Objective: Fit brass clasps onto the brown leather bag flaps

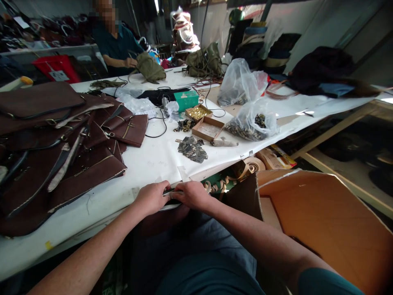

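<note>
At the near edge of the white table (159, 164), my left hand (153, 197) and my right hand (193, 194) almost touch over my lap. Between them, the fingers of both pinch the pale edge of a dark brown piece (166, 219), which hangs below the tabletop. Its full shape is hidden by my hands and the shadow. A heap of flat metal plates (193, 149) lies on the table just beyond my hands. Brown leather bags (73, 143) with straps and buckles are piled on the left.
Behind the plates are a cardboard tray (208, 128), a box of gold-coloured pieces (199, 112) and plastic bags (251, 123) of metal parts. A large open carton (319, 213) stands at my right. Across the table, a person (118, 45) handles a green bag (150, 66).
</note>
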A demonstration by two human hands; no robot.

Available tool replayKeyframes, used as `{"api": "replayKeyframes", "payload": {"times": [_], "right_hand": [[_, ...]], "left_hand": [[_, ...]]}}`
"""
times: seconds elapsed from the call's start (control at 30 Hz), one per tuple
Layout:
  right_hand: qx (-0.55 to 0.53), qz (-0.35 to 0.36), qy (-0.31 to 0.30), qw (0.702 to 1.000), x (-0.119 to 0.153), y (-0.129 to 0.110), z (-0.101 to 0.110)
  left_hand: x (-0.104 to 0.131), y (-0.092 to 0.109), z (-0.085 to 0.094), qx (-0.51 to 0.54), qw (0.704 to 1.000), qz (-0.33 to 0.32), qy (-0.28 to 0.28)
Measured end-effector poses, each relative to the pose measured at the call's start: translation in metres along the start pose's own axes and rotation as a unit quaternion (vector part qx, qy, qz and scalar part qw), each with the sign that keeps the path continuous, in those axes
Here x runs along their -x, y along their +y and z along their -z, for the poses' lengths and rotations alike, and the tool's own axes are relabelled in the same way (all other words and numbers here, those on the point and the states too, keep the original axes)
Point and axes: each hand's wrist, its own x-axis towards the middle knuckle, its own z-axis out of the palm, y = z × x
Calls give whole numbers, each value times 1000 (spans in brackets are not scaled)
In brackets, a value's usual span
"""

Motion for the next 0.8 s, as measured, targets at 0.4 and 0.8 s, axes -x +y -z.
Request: {"api": "replayKeyframes", "payload": {"times": [0.4,0.8], "right_hand": [[16,-15,33,999,13,-10,2],[64,63,2,996,22,-22,6]], "left_hand": [[19,2,1,-14,1000,4,-18],[36,6,0,-93,996,-12,-5]]}}
